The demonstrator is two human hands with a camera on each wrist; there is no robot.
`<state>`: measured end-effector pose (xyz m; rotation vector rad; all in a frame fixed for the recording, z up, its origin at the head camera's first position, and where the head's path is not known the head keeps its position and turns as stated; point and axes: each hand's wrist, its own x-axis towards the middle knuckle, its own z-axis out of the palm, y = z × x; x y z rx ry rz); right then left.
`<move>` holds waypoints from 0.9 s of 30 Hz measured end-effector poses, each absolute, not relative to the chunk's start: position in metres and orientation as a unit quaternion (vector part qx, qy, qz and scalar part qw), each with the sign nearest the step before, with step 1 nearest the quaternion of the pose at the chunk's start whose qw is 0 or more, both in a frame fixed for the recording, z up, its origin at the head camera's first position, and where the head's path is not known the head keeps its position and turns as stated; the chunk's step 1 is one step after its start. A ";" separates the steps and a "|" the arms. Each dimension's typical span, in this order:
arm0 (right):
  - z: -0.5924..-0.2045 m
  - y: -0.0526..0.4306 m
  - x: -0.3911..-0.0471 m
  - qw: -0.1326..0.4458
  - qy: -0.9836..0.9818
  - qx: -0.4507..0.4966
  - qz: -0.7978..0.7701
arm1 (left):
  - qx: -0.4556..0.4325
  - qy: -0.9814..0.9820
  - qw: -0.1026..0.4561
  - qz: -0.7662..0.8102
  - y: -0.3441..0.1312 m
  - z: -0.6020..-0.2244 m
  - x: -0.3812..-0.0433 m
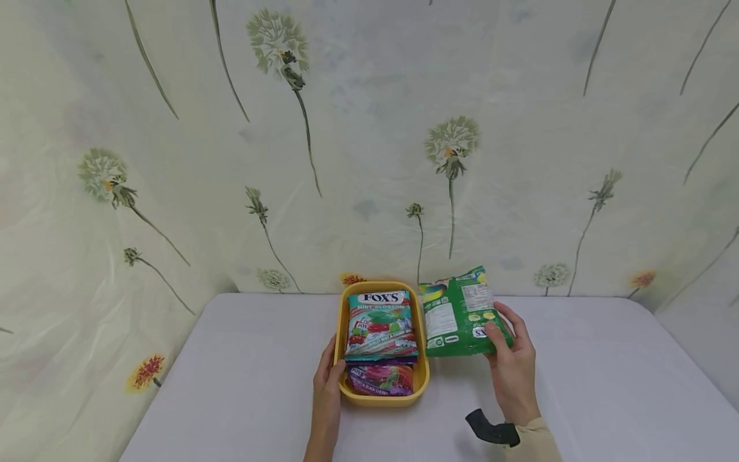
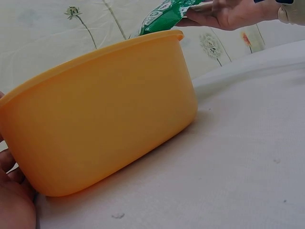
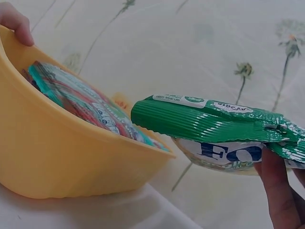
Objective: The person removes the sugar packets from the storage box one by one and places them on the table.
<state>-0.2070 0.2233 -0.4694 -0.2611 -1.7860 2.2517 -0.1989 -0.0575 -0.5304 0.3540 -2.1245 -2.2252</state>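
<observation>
Stretching up-left from the pinching right hand [image 1: 516, 369], the green Fox's candy bag [image 1: 460, 316] is just beside the yellow tub [image 1: 383, 401], lower centre, which the left hand [image 1: 329, 380] grips.

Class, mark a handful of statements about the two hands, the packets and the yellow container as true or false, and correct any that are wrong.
1. The right hand holds a green packet. True.
2. The left hand grips the yellow container. True.
3. The green packet lies inside the yellow container. False: it is held outside, to the container's right in the head view.
4. A teal packet and a purple packet are in the yellow container. True.
5. The yellow container stands on a black surface. False: the tabletop is white.
</observation>
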 end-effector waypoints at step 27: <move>-0.477 0.227 -0.210 0.120 -0.621 -0.092 0.769 | 0.117 -0.686 0.025 -0.717 -0.057 -0.530 -0.199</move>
